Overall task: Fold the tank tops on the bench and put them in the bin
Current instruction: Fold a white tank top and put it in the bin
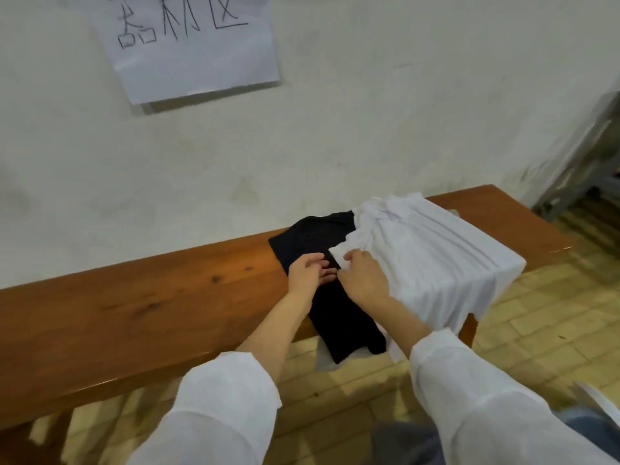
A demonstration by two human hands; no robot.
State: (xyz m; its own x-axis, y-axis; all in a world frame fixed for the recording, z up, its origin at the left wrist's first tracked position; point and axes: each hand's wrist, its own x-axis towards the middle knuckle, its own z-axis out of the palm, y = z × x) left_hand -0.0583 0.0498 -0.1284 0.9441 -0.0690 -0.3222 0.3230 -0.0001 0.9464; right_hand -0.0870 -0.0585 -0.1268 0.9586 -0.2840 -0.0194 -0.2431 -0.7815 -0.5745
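1. The black top [335,317] lies flat across the bench [134,297], its hem over the near edge; the white top [436,256] lies beside it and overlaps it
2. The right hand [364,280] pinches a corner of the white top
3. The left hand [305,273] rests on the black top with fingers bent; I cannot tell whether it grips
4. Folding looks barely begun; next, the tops likely need pulling apart

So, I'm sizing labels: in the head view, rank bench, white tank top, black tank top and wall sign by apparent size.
Bench, largest.
White tank top, next.
Wall sign and black tank top: too alike to rank; sign cropped, top partly covered.
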